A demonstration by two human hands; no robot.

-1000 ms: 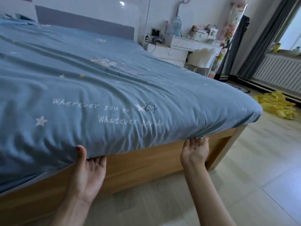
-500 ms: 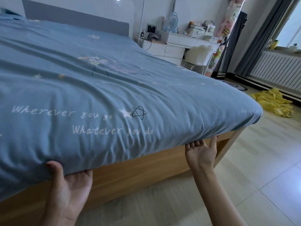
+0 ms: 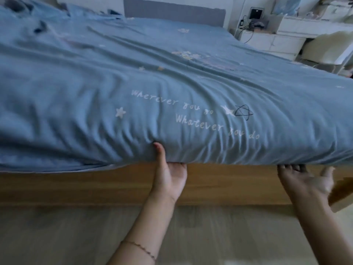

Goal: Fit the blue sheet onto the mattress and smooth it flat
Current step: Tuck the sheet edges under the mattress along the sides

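The left hand [image 3: 170, 176] was at the bed's near edge, palm up, its thumb pressed up into the side of the blue sheet [image 3: 172, 88] and its fingers tucked out of sight under the hem, so it gripped the sheet's edge. A thin bracelet [image 3: 140, 249] circled that forearm. At three o'clock from it, the right hand [image 3: 305, 180] reached to the same edge, blurred; its fingertips went under the hem and the thumb stood apart, but whether it held cloth could not be told. The sheet covered the mattress, wrinkled near the left thumb, and printed with white stars and script. Beneath the hands ran the wooden bed frame [image 3: 95, 186]. At twelve o'clock stood a grey headboard [image 3: 173, 11]; at two o'clock, white drawers [image 3: 286, 41] with cables [image 3: 248, 28].
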